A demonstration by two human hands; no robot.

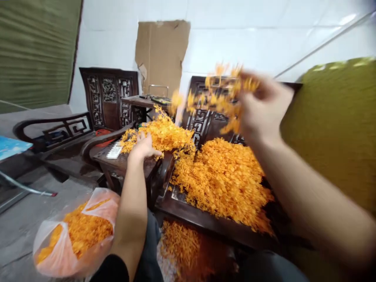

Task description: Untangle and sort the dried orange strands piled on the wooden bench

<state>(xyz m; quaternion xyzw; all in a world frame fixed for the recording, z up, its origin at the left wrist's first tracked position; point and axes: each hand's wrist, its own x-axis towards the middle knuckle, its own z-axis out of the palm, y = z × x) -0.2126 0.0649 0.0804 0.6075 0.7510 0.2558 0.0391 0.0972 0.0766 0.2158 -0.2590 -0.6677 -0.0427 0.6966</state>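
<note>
Orange flower-like sprigs lie in a large heap [226,180] on a dark wooden bench [194,213]. A smaller pile [167,133] rests on a wooden side table [117,162] to the left. My left hand [143,147], fingers apart, lies against the near left side of that pile. Raised at the right, my right hand [258,103] is closed on a loose orange sprig bunch [217,96], which is blurred and hangs out to the left above the big heap.
A plastic bag [58,248] of orange pieces stands on the floor at lower left. More orange pieces [182,243] lie below the bench. Carved chairs [108,96], cardboard [161,55] and a yellow-green covering [331,137] stand around.
</note>
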